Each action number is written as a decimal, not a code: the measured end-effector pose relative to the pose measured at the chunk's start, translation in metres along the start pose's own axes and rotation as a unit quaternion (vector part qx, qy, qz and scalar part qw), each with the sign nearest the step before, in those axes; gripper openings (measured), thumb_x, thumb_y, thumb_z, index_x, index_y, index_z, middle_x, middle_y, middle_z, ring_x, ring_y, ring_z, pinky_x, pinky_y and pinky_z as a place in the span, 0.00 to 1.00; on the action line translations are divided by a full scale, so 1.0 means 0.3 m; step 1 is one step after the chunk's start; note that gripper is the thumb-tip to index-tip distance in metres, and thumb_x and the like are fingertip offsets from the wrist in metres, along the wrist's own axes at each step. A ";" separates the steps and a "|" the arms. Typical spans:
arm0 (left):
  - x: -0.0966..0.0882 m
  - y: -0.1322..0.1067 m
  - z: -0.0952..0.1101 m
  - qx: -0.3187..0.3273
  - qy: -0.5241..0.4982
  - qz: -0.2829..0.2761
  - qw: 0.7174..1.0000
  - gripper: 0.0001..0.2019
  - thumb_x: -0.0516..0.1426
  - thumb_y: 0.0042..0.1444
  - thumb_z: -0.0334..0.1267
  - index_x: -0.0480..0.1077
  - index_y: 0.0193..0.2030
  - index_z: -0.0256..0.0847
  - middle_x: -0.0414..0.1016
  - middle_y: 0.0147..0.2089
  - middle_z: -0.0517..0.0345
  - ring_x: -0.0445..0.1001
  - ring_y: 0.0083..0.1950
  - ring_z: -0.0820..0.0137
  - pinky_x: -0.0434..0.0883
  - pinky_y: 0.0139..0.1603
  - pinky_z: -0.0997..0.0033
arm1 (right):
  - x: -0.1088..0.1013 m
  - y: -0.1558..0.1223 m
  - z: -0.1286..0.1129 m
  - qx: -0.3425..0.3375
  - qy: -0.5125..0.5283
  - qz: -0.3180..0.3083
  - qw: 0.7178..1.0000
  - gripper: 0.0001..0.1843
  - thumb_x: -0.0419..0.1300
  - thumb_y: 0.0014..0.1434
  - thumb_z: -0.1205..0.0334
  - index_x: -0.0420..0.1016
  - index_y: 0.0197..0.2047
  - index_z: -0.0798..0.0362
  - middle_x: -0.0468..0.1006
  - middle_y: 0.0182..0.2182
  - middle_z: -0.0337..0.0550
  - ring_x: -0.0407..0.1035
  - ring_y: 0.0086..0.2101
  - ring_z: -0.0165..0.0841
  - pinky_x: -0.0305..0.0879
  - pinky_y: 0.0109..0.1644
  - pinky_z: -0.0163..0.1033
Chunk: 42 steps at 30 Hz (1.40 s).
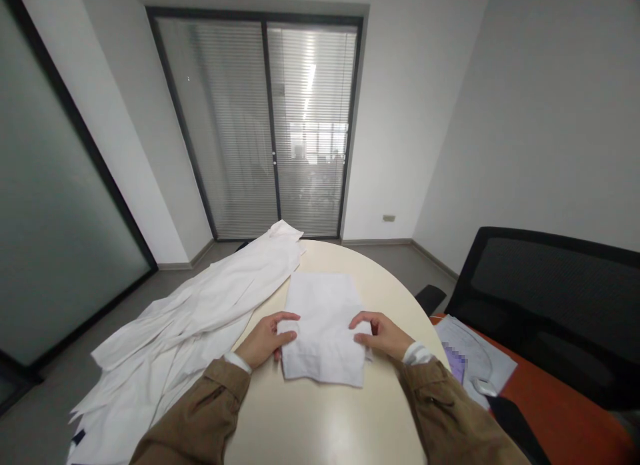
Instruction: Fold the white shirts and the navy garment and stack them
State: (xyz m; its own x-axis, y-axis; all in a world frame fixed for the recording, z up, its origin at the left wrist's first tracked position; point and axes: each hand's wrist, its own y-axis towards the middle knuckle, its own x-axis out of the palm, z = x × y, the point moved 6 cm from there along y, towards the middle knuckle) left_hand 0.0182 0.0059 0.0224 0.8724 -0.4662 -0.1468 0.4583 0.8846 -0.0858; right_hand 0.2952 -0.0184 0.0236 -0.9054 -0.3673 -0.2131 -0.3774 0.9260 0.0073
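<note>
Glass doors (310, 118) with slatted blinds close off the far end of a grey-floored office room. Nearest the camera, the left hand (265, 338) and the right hand (381, 335) sit on either side of a folded white cloth (323, 331), fingers curled over its side edges in a light grip, neither clenched tight nor let go. That cloth lies near the middle of a cream tabletop (325, 421), pressed into a soft rectangle of stacked layers, so one piece stands folded. Brown jacket sleeves (450, 411) with white cuffs run back from both wrists. Just beyond the left hand, a long heap of white fabric (200, 311) sprawls loose across the table's edge, its creased lengths spilling out over the floor; this much lies unfolded. To the right, past the tabletop, a black mesh chair (545, 285) stands by an orange desk (565, 398). On that desk lie papers (475, 351) with a blurred purple patch, and a white computer mouse (483, 387) rests on them.
</note>
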 end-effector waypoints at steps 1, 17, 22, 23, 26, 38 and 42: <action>-0.005 0.002 0.011 0.009 -0.035 0.029 0.999 0.30 0.66 0.47 0.50 0.69 0.54 0.36 0.68 0.26 0.65 0.64 0.21 0.78 0.67 0.20 0.78 | -0.008 0.003 -0.004 -0.010 0.001 0.026 1.000 0.24 0.71 0.47 0.48 0.74 0.42 0.53 0.72 0.26 0.36 0.66 0.26 0.28 0.63 0.30 0.33; -0.012 -0.005 0.090 0.079 -0.225 0.163 0.957 0.29 0.70 0.41 0.45 0.68 0.50 0.41 0.74 0.40 0.61 0.74 0.41 0.72 0.76 0.47 0.69 | -0.079 0.007 -0.046 -0.054 0.079 0.205 0.974 0.27 0.72 0.43 0.46 0.68 0.41 0.49 0.71 0.28 0.35 0.71 0.21 0.30 0.65 0.23 0.35; -0.035 0.003 0.068 0.101 -0.166 0.161 0.968 0.24 0.66 0.47 0.49 0.69 0.47 0.39 0.75 0.38 0.59 0.74 0.41 0.69 0.73 0.46 0.68 | -0.064 0.009 -0.071 -0.102 0.056 0.159 0.980 0.24 0.73 0.42 0.49 0.68 0.36 0.50 0.74 0.31 0.38 0.72 0.32 0.33 0.70 0.36 0.38; -0.042 0.004 0.060 0.093 -0.145 0.162 0.972 0.22 0.64 0.49 0.51 0.70 0.45 0.38 0.75 0.37 0.58 0.74 0.40 0.68 0.73 0.44 0.67 | -0.061 0.009 -0.066 -0.094 0.028 0.145 0.985 0.23 0.73 0.42 0.49 0.68 0.34 0.50 0.73 0.29 0.37 0.71 0.31 0.32 0.68 0.34 0.36; -0.054 0.002 0.054 0.076 0.001 0.153 0.985 0.17 0.61 0.51 0.51 0.73 0.38 0.38 0.75 0.36 0.56 0.73 0.40 0.64 0.70 0.42 0.66 | -0.053 0.004 -0.032 -0.040 -0.065 0.099 0.992 0.21 0.73 0.41 0.49 0.71 0.31 0.51 0.68 0.21 0.33 0.65 0.25 0.29 0.61 0.27 0.33; -0.033 -0.019 0.050 0.033 0.297 0.064 0.952 0.15 0.59 0.51 0.47 0.76 0.40 0.40 0.57 0.22 0.67 0.61 0.26 0.70 0.57 0.30 0.71 | -0.014 -0.039 0.032 0.105 -0.114 -0.058 0.986 0.23 0.65 0.52 0.42 0.81 0.28 0.57 0.64 0.09 0.33 0.52 0.12 0.23 0.46 0.17 0.30; -0.037 -0.033 0.088 0.085 0.387 0.115 0.911 0.12 0.57 0.56 0.47 0.76 0.39 0.42 0.65 0.27 0.61 0.68 0.32 0.66 0.66 0.36 0.67 | -0.033 -0.039 0.022 0.094 -0.138 -0.038 0.985 0.25 0.61 0.55 0.41 0.81 0.26 0.56 0.56 0.07 0.31 0.48 0.12 0.23 0.43 0.17 0.32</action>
State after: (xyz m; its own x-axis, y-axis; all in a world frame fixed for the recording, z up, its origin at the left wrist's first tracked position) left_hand 0.0086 0.0026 0.0510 0.5983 -0.0764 -0.7976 0.3554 0.9175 0.1787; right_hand 0.3098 -0.0251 0.0190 -0.7785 -0.4229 -0.4638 -0.3761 0.9059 -0.1948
